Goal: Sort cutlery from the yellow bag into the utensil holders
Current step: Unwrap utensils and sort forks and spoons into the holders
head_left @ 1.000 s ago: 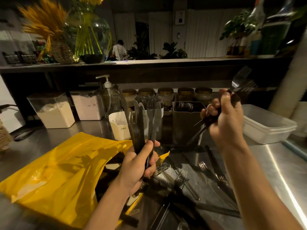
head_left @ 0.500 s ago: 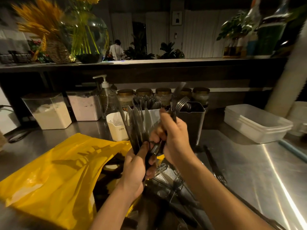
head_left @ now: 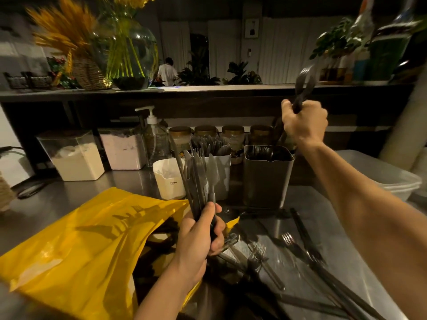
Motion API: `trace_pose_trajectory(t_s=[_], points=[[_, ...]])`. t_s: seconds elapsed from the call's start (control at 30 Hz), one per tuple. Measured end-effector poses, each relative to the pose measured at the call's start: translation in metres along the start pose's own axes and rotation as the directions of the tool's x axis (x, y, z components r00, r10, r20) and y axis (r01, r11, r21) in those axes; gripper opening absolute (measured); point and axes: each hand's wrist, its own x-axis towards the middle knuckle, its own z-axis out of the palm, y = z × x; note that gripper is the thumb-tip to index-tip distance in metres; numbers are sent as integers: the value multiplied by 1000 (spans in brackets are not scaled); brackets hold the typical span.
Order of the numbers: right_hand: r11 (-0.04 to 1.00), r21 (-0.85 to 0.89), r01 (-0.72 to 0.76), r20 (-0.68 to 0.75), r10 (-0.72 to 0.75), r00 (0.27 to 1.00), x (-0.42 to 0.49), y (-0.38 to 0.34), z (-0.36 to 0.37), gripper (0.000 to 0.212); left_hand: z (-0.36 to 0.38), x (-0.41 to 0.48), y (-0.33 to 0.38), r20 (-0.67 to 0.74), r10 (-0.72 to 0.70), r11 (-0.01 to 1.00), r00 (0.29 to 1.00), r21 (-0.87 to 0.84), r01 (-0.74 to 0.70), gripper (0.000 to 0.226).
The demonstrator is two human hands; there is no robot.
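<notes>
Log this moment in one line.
left hand: grips knives | right hand: grips cutlery over dark holder | forks: on counter

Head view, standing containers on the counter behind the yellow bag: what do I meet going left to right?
white-powder canister → pink-powder canister → pump bottle → white cup → pale utensil holder → dark utensil holder → stacked white tubs

Left hand (head_left: 198, 236) grips upright knife bundle (head_left: 199, 179) beside yellow bag (head_left: 76, 248); right hand (head_left: 303, 123) holds spoons (head_left: 305, 82) above dark holder (head_left: 268, 179).
</notes>
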Motion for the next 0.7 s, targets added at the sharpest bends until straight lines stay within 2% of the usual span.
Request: trace_pose_trajectory(t_s=[0.1,0.2,0.23,0.3,0.4,0.47,0.53,0.57,0.6,0.63,0.67,0.7], points=[[986,-163,-30,129,51,990,-1,14,18,35,-2,1,0,-6,1,1000,1000,3,0,27],[924,-377,-64,387,220,896,-7,34,33,47,-2,1,1,16,21,1000,1000,-12,-21,28],[903,-425,-59,425,257,868,-10,38,35,52,-2,1,1,26,27,1000,999,-17,-27,30],[888,-457,-46,435,268,859,-14,41,36,60,-2,0,2,45,38,999,998,-21,-37,36],[916,-398,-47,414,225,882,-16,39,32,63,-3,0,1,84,37,999,996,-26,-35,39],[928,-372,-16,311,141,940,-26,33,22,56,-3,-1,1,114,27,999,993,-48,-22,40],[986,-167,15,187,17,982,-47,19,8,47,-3,-2,3,148,23,997,989,-73,-12,40],[1000,7,6,204,-8,979,-64,7,-1,41,-3,-2,3,161,17,997,987,-79,-4,40],[980,189,-65,323,0,946,-81,-5,-8,38,-2,-3,4,173,5,997,985,-81,9,40],[930,316,-188,518,-3,856,-98,-16,-15,43,-1,-4,5,180,-10,997,984,-79,25,41],[882,344,-323,714,-22,700,-112,-23,-18,54,0,-5,6,184,-28,996,983,-75,43,40],[860,319,-398,846,-69,528,-124,-27,-19,62,1,-7,6,190,-43,996,981,-69,57,39]])
